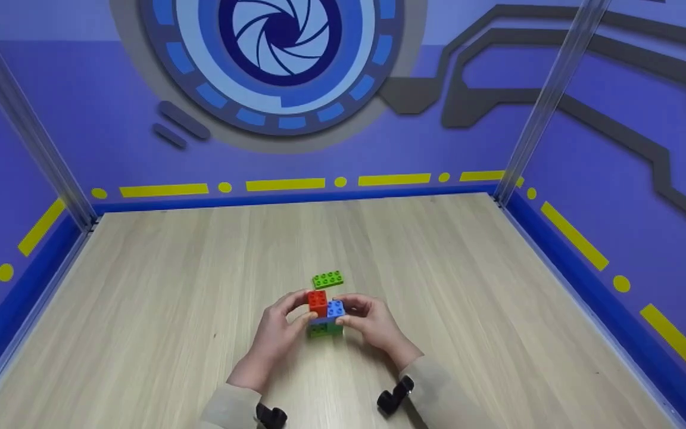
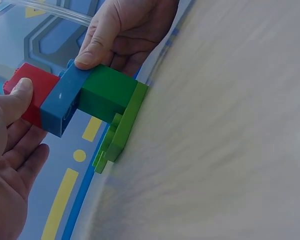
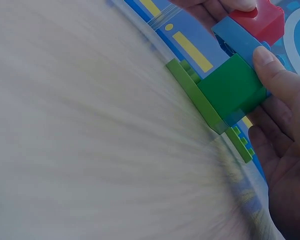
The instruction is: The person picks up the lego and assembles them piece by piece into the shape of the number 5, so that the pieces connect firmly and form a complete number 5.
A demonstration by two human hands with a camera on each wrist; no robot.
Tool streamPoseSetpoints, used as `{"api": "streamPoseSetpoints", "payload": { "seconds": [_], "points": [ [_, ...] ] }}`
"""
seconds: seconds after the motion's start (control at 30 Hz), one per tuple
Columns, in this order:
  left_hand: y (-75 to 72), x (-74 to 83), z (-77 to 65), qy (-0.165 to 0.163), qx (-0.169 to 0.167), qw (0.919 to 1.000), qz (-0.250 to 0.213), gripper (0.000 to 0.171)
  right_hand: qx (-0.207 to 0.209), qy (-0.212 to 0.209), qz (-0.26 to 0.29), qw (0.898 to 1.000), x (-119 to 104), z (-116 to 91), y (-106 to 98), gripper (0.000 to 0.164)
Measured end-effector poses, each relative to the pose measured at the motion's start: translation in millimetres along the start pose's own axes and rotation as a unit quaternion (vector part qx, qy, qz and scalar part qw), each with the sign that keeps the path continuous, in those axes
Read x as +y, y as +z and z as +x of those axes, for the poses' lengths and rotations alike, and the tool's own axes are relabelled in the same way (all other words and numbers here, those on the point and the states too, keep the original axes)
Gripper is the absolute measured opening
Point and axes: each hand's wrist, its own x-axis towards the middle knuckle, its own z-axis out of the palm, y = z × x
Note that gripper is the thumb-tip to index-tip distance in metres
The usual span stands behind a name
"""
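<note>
A small tower of toy building bricks stands between the hands. Its base is a light green plate (image 2: 126,126) with a dark green brick (image 2: 108,91) on the right part. Across the dark green brick lies a blue brick (image 1: 336,309), overhanging to the left, and a red brick (image 1: 317,304) sits on its left half. My left hand (image 1: 276,329) pinches the red brick between thumb and fingers. From the other side, my right hand (image 1: 377,323) grips the right end of the blue brick, its thumb on the near face.
Just behind the tower, a second light green plate (image 1: 327,279) lies studs up on the wooden table (image 1: 170,298). Blue-purple panels (image 1: 379,155) enclose the table at the back and both sides, with clear corner posts (image 1: 548,95).
</note>
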Motion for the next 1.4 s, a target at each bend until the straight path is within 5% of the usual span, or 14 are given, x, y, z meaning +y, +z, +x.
{"api": "streamPoseSetpoints", "payload": {
  "seconds": [0.4, 0.87, 1.4],
  "points": [
    [0.9, 2.0, 0.5, -0.036, 0.001, 0.9991, -0.023, 0.045, 0.000, -0.008, -0.002, 1.000, -0.1, 0.7, -0.7, 0.039],
    [0.9, -3.1, -1.5, -0.028, 0.008, 0.9994, -0.017, 0.047, -0.001, -0.008, -0.006, 1.000, -0.2, 1.2, 1.1, 0.040],
    [1.0, -4.9, -0.8, -0.044, 0.008, 0.9962, -0.074, 0.045, -0.003, 0.013, -0.006, 1.000, -1.5, -0.2, -1.2, 0.040]
  ]
}}
